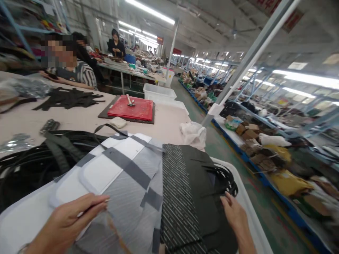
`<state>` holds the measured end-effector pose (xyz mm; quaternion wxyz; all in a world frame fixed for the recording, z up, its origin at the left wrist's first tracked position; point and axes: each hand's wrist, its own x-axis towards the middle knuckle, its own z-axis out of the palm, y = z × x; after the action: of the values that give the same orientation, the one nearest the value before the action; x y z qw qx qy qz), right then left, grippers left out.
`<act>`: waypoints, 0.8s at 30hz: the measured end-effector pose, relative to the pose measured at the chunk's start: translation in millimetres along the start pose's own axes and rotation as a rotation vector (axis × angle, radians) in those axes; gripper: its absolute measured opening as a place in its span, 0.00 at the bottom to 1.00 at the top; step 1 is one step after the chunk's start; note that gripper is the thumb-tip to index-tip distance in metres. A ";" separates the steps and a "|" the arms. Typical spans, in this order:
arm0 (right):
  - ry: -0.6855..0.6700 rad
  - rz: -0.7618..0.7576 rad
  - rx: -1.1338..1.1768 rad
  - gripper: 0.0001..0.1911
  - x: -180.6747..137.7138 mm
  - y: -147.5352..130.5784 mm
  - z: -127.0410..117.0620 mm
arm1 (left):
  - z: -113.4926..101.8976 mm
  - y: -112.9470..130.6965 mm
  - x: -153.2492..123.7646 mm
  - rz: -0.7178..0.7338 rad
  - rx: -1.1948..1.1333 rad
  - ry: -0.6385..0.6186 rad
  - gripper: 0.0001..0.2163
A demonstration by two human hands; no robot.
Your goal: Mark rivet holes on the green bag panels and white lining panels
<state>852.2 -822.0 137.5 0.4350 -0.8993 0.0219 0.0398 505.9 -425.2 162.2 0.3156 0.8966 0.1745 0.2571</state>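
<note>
My left hand [70, 220] is closed in a pinch, thumb against forefinger, over the grey and white fabric panels [127, 190]. Something small and pale shows at its fingertips, too small to name. A thin brownish strip [115, 229], blurred, hangs just beside it. At the right, my right hand [235, 215] has its fingers pressed together at the edge of the black fabric panels [203, 190], close to the looped black straps [225, 176]. What these fingers hold, if anything, is hidden. Dark grey bands [129, 167] cross the white-edged panels, and a patterned black lining [176, 190] lies alongside.
A hammer [130, 100] lies on a red board [132, 109] across the table. Black strips [70, 98], metal parts [17, 142] and a plastic bag [193, 134] are around it. A person [71, 67] sits beyond; a slanted metal post [246, 67] stands at right.
</note>
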 end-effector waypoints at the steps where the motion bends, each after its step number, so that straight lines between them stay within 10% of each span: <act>1: -0.062 -0.010 -0.003 0.22 -11.5 -1.8 9.4 | 1.2 17.8 2.5 0.017 -0.037 -0.042 0.12; 8: -0.602 -0.663 0.191 0.13 -136.5 -106.0 97.9 | 7.5 54.9 8.2 0.261 0.195 -0.070 0.17; 14: -0.683 -1.290 0.141 0.12 -191.4 -169.3 139.5 | 1.8 42.0 -4.8 0.372 0.342 -0.082 0.16; 24: -0.574 -1.475 0.062 0.09 -207.4 -179.8 188.7 | -11.8 26.7 -0.1 0.263 0.220 -0.018 0.16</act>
<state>649.1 -561.5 179.9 0.3626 -0.6240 -0.6916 -0.0291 503.1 -439.3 187.6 0.1810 0.9431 0.0798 0.2674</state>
